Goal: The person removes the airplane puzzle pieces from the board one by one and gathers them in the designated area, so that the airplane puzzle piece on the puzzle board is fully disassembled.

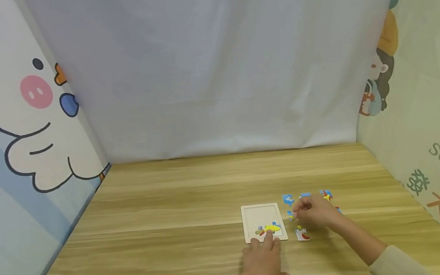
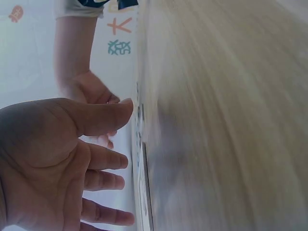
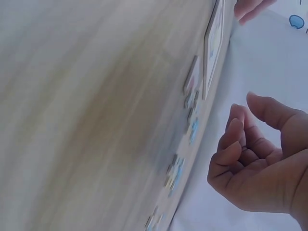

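Note:
A square wooden puzzle tray (image 1: pixel 244 224) lies on the table, with joined yellow, blue and red jigsaw pieces (image 1: pixel 273 227) along its near side. My left hand (image 1: pixel 261 260) is at the tray's near edge with its fingers spread; the index fingertip reaches the pieces inside. To the tray's right, my right hand (image 1: pixel 319 212) hovers over loose pieces, its fingers loosely bent. In the right wrist view, a gap shows between that hand's thumb and fingers (image 3: pixel 233 144), and nothing is seen in it. A small piece (image 1: pixel 290 216) lies beside its fingertips in the head view.
Loose jigsaw pieces lie around the right hand: a blue one (image 1: pixel 287 199), a yellow and red one (image 1: pixel 326 195) and a white one with red (image 1: pixel 302 234). The hand partly covers others. A white curtain (image 1: pixel 219 78) hangs behind the wooden table (image 1: pixel 153 227); printed sheets flank it.

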{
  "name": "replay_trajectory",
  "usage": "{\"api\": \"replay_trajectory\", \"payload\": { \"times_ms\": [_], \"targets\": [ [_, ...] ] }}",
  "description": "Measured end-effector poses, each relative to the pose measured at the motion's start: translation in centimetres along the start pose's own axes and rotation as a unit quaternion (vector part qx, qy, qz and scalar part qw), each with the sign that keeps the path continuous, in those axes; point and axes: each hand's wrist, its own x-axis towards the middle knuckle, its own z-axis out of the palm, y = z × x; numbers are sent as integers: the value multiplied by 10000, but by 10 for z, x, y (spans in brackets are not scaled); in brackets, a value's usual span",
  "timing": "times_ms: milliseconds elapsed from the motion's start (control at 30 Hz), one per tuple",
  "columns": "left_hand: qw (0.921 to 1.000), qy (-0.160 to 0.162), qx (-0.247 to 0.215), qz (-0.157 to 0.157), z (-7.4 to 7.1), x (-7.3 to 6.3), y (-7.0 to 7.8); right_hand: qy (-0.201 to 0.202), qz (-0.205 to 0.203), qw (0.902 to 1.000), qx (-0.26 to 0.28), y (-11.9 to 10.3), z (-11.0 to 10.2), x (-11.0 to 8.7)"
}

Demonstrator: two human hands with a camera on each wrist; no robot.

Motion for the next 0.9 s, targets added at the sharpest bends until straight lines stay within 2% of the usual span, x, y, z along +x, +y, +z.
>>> {"api": "replay_trajectory", "payload": {
  "times_ms": [333,533,733,900],
  "targets": [
    [9998,-175,82,-17,3,12,17,-348,-53,9991,232,-11,15,23],
    [9994,-308,159,-94,8,15,19,-524,-98,9983,233,-14,23,36],
    [9992,-338,204,-57,14,17,16,-1140,-547,9917,246,-14,29,47],
    [9988,-442,189,-66,13,17,17,-1823,-957,9780,332,-14,33,55]
  ]
}}
